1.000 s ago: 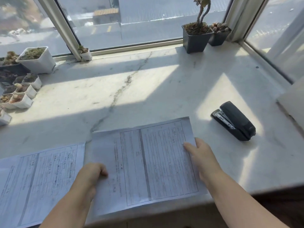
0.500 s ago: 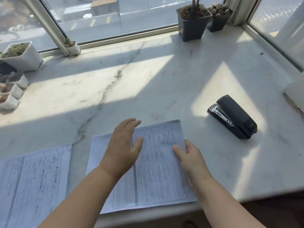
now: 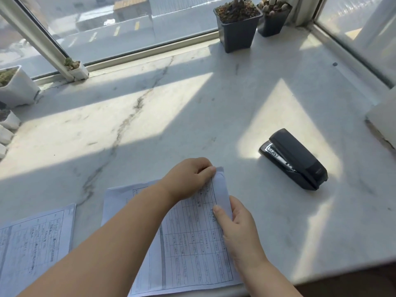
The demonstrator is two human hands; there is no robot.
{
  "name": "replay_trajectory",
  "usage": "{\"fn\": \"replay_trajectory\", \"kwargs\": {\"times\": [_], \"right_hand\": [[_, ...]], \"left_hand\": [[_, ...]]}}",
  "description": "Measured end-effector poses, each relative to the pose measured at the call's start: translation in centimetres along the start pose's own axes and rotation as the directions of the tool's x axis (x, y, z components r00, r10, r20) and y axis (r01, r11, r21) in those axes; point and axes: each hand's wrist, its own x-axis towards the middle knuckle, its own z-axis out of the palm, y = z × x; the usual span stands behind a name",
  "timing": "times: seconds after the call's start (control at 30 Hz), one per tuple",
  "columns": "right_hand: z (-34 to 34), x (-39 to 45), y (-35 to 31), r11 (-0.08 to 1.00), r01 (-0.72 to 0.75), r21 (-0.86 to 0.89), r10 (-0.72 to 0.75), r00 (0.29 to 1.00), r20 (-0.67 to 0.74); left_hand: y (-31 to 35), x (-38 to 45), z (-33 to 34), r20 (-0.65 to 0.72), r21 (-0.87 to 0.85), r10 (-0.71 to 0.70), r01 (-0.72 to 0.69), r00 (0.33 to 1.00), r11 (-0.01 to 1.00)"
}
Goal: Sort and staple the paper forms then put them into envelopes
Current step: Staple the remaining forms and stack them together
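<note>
Both hands pinched the white printed paper forms (image 3: pixel 188 243): left hand (image 3: pixel 188 179) at the far corner, right hand (image 3: pixel 237 228) apparently along the right edge. The black plastic stapler (image 3: pixel 296 159) lay right of them, nearer the right hand, its long axis running far-left to near-right.

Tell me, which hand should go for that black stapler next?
Probably the right hand. The stapler lies on the marble sill to the right of the forms, nearer that hand. The left hand pinches the forms' far right corner and would have to let go and cross over.
</note>
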Motion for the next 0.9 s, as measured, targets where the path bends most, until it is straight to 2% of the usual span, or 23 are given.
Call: {"fn": "replay_trajectory", "kwargs": {"times": [0.13, 0.23, 0.37, 0.47, 0.6, 0.67, 0.77, 0.9], "right_hand": [[0.4, 0.9, -1.2, 0.997, -0.065, 0.038, 0.067, 0.997, -0.045], [0.7, 1.8, -2.3, 0.996, -0.085, -0.032, 0.083, 0.995, -0.056], [1.8, 1.8, -3.2, 0.972, 0.031, -0.232, -0.058, 0.993, -0.107], [2.1, 2.2, -3.3, 0.907, 0.073, -0.414, -0.117, 0.990, -0.083], [1.8, 2.6, -2.8, 0.894, 0.113, -0.434, -0.158, 0.985, -0.068], [1.5, 2.7, -2.5, 0.861, 0.144, -0.487, -0.199, 0.978, -0.063], [1.0, 2.8, -2.4, 0.857, 0.192, -0.478, -0.240, 0.970, -0.040], [0.2, 3.2, -2.9, 0.928, 0.221, -0.299, -0.260, 0.961, -0.097]], "left_hand": [[-0.9, 0.0, 0.3, -0.036, -0.092, 0.028, -0.031, 0.999, 0.995], [-1.4, -0.3, 0.1, -0.038, -0.146, 0.097, -0.102, 0.995, 0.984], [-1.6, -0.5, 0.3, -0.050, -0.119, 0.158, -0.163, 0.986, 0.979], [-1.9, -0.2, 0.5, -0.052, -0.102, 0.180, -0.185, 0.982, 0.977], [-2.1, -0.1, 0.9, -0.055, -0.137, 0.245, -0.250, 0.968, 0.959], [-3.8, -0.5, 0.8, -0.122, -0.006, 0.313, -0.316, 0.942, 0.949], [-8.5, -2.2, -0.7, -0.156, 0.246, 0.293, -0.250, 0.943, 0.937], [-13.9, -4.5, -4.9, -0.120, 0.239, 0.068, -0.037, 0.990, 0.970]]}}
